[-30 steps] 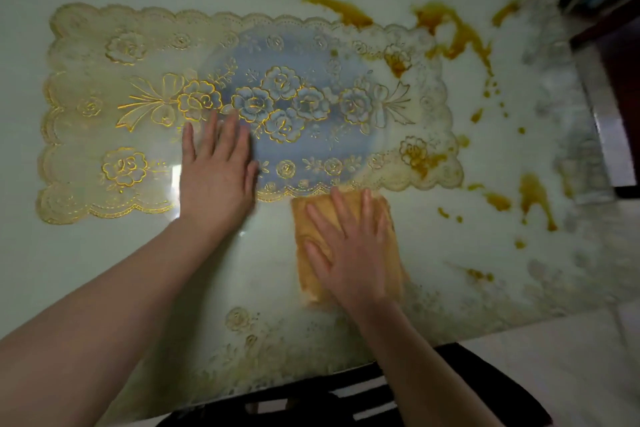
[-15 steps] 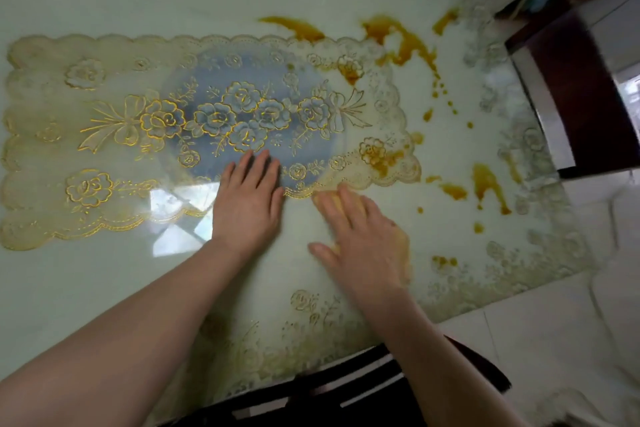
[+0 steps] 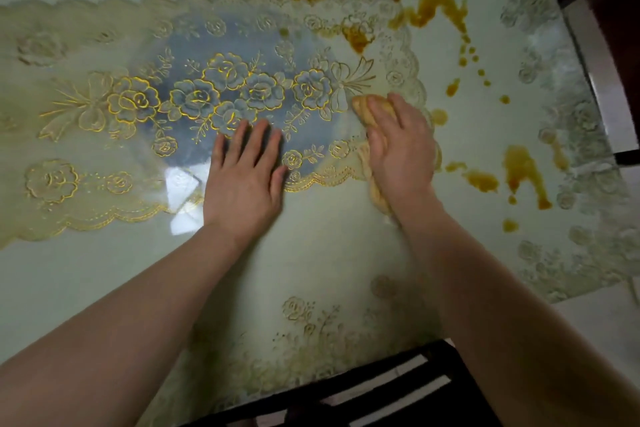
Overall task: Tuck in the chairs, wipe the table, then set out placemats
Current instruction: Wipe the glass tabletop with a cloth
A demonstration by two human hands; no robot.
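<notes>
A clear lace placemat (image 3: pixel 104 107) with gold roses lies flat across the pale green table (image 3: pixel 311 253). My left hand (image 3: pixel 246 177) presses flat on the mat's near edge, fingers spread. Over the mat's right end, my right hand (image 3: pixel 401 149) pushes down on a crumpled yellow cloth (image 3: pixel 375 107), which shows at the fingertips and under the wrist. Orange-brown spills (image 3: pixel 519 163) streak the table to the right, and more spills (image 3: pixel 426 0) lie at the far right, one reaching onto the mat's corner.
A dark chair back (image 3: pixel 363 392) with pale slats sits tucked at the near table edge, between my arms. A dark wooden piece of furniture (image 3: pixel 609 45) stands past the table's right edge. Pale floor tiles (image 3: pixel 606 322) show at the lower right.
My right hand has slid the cloth forward and to the right, from the bare table just below the mat up onto the mat's right end. My left hand stays pressed on the mat's near edge.
</notes>
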